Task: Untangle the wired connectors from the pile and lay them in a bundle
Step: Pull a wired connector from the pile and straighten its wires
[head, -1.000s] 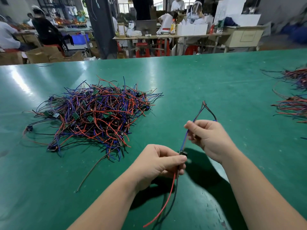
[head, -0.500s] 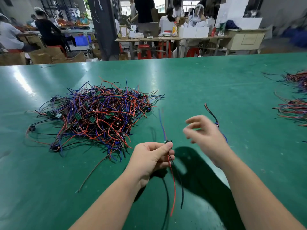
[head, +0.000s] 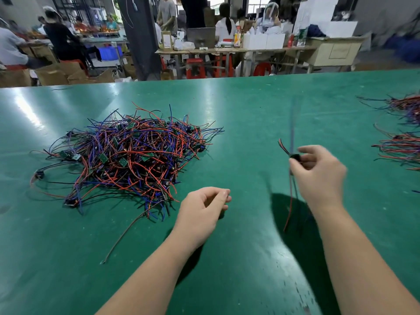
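From the head camera, the wired connector (head: 295,156) has changed hands. A second ago my left hand (head: 204,208) pinched its black body while my right hand (head: 318,171) drew the wires straight. Half a second ago the left held it alone, with the right hand spread open beside it. Now my right hand has it, thumb and fingers pinched on the black body. The short leads stick up to the far left and the long red and dark wires hang down toward the tabletop (head: 250,105). The hand is blurred, so I judge it is on the move.

My left hand is empty. Its fingers are loosely curled, the thumb close to the forefinger, and it hovers near me just right of the pile (head: 127,160).

The pile looks as it did a moment ago, a tangle of red, blue and black wires with small green boards, well to the left. One stray wire (head: 127,233) trails from it toward me.

This piece hangs free of the pile, with nothing trailing back to it, so I take the untangling of it as done. What is left is to lay it down. The bundle (head: 402,146) lies at the right edge with a further bundle (head: 406,108) behind it, both well apart from my right hand. My free left hand sits close to the pile for the next pick.
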Motion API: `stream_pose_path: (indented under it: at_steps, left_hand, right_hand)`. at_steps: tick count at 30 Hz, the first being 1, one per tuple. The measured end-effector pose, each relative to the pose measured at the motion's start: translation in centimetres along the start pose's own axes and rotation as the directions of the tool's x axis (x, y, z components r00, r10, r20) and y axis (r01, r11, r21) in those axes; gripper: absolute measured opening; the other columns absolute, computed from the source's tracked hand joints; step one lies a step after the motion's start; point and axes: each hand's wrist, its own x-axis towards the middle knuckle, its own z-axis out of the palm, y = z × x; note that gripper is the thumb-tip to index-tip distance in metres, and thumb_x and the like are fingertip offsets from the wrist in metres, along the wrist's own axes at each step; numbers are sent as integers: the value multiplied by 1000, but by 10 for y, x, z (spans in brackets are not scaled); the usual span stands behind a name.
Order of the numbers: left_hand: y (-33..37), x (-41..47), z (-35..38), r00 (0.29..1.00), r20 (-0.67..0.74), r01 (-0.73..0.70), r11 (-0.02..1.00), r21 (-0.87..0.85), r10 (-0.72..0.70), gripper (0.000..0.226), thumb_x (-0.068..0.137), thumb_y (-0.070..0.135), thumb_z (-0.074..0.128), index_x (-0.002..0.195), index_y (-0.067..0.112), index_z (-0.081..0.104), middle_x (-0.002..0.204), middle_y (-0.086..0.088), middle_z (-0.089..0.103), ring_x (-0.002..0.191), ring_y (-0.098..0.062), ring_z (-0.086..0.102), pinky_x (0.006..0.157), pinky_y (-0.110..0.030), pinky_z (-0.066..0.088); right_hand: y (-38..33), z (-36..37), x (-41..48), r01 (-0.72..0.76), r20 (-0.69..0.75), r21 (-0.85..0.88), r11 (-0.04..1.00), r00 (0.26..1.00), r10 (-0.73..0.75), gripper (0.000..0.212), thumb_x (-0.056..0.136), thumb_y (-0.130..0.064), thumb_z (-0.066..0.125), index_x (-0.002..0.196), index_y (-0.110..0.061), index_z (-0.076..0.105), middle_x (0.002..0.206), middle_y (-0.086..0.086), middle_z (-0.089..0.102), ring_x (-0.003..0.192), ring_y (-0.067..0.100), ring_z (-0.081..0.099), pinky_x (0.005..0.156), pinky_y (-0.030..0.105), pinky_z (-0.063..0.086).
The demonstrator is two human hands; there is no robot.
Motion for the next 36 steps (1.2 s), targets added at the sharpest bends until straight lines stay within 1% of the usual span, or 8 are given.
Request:
stream_pose_path:
  at_steps: [5,8,17,26,28,31,33,36]
  left_hand:
    - [0,2,-14,941,-87,-259,863,434,326,16,88,14,62,94,24,72,87,12,70,76,5,59,72,-11,43]
    - [2,2,-24,889,-108,-280,715,641,445,19,86,15,63,103,20,70,103,7,68,98,-11,56,86,-20,37]
    - [-4,5,-54,946,-302,261,275,926,118,51,85,49,55,133,34,45,144,-12,34,130,-32,30,107,-41,25]
    - [7,11,-69,880,-340,195,400,895,331,18,93,38,55,98,35,72,90,7,70,93,-20,57,87,-34,28]
    - [10,11,-71,829,-344,80,516,853,441,15,91,35,62,95,28,74,81,4,73,83,-22,62,83,-34,31]
    - [13,9,-66,725,-266,-206,569,796,635,9,84,22,72,88,15,77,76,-1,74,69,-25,65,75,-40,48]
    - [13,7,-57,640,-227,-368,552,748,735,10,81,19,73,85,11,77,76,-1,74,65,-22,66,66,-39,52]
    - [11,1,-40,554,-170,-535,504,678,815,13,82,23,70,85,12,77,83,3,74,73,-14,65,70,-35,50]
  right_hand:
    - [35,-9,18,-109,-26,-290,951,994,106,3,77,-8,69,78,-6,67,82,14,69,75,24,56,67,24,31]
    - [39,-4,18,-148,8,-329,932,987,160,5,79,-7,70,81,-3,70,86,16,70,81,29,59,68,26,33]
    - [34,-1,12,-66,177,-488,870,969,173,22,83,-10,62,101,-14,74,94,14,70,80,35,56,76,37,47]
    - [35,0,11,-89,214,-519,850,949,231,25,84,-5,56,104,-7,72,110,23,58,93,37,52,80,35,44]
    - [26,-4,8,-88,161,-480,873,969,187,24,84,-9,60,106,-10,71,119,20,51,108,36,49,94,34,38]
    - [4,-5,-1,-14,91,-214,977,995,34,21,84,-4,60,101,-9,72,102,12,61,83,22,57,74,15,34]
    - [-14,-2,-16,-8,257,15,1000,966,4,24,83,-2,62,99,-16,73,82,0,67,65,14,56,63,15,40]
    - [-36,13,-45,-63,680,263,963,720,-139,49,82,-2,69,118,-34,59,95,1,65,64,11,54,68,20,47]
